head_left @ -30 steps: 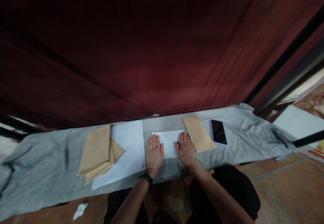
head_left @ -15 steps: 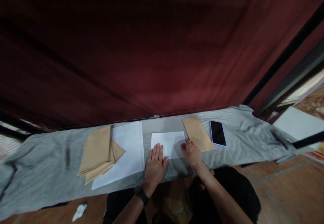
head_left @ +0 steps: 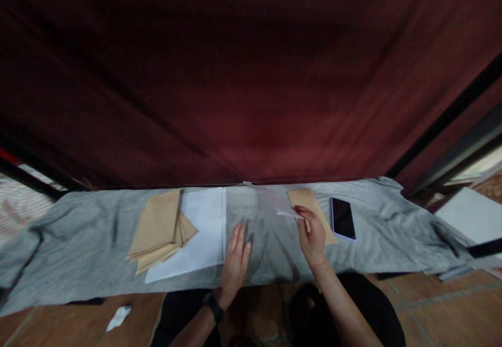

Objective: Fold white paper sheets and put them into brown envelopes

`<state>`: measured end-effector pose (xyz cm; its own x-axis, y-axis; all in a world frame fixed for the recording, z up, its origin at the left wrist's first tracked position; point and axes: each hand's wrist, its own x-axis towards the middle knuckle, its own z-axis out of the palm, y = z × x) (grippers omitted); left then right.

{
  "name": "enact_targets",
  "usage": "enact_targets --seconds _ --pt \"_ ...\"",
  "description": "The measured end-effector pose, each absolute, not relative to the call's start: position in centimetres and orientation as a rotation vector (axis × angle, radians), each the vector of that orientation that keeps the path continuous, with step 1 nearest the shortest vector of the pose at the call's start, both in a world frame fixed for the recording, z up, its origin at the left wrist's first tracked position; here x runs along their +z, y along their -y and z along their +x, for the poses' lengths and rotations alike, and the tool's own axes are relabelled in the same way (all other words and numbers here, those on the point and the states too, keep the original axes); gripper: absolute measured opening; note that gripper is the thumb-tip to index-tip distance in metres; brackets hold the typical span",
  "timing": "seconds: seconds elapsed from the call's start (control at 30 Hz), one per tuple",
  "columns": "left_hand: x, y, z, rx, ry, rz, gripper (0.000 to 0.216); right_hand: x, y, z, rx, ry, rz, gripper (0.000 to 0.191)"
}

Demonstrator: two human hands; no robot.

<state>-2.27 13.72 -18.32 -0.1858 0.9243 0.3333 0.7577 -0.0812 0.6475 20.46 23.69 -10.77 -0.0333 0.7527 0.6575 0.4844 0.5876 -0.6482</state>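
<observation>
The right hand [head_left: 312, 238] pinches a folded white sheet [head_left: 279, 204] — lifted, motion-blurred, edges indistinct. The left hand [head_left: 235, 263] lies flat on the grey cloth [head_left: 78, 242], fingers slightly spread.

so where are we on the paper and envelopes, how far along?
Done: nothing shows as filled. In hand: right hand pinches a blurred white sheet, lifted over the grey cloth; left hand flat on the cloth. Left: single brown envelope, envelope stack, white paper pile.
</observation>
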Motion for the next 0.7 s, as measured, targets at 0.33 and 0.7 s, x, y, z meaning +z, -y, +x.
enact_targets --seconds 0.33,0.7 --pt "-18.8 -13.6 -4.2 1.496 -1.898 1.256 0.052 -14.3 -19.3 17.9 0.376 2.665 -0.813 0.031" --pt "-16.0 -17.1 -1.0 0.643 -1.579 2.188 0.048 -15.5 -18.7 18.7 0.549 2.778 -0.815 0.052"
